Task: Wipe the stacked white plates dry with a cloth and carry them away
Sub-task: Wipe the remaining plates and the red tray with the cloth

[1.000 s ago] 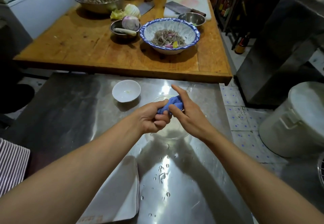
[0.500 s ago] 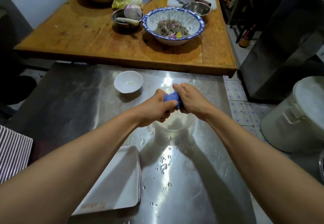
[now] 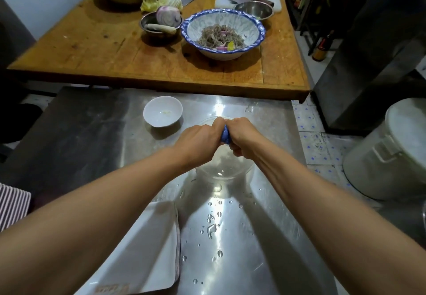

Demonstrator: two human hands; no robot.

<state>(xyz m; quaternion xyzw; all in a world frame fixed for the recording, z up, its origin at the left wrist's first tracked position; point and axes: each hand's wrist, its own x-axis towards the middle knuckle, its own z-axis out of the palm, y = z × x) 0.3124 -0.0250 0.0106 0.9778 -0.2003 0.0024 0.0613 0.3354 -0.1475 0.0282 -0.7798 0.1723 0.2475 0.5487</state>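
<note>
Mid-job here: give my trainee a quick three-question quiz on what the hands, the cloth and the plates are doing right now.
1. True or false: both hands grip the blue cloth.
2. What lies right under the hands? A) clear bowl B) cleaver C) white bucket
3. Where is the stack of white plates, and does a hand touch it?

Key:
1. True: left hand and right hand are clenched on it.
2. A, the clear bowl on the steel table.
3. Near left on the steel table, under the left forearm; no hand touches it.
</note>
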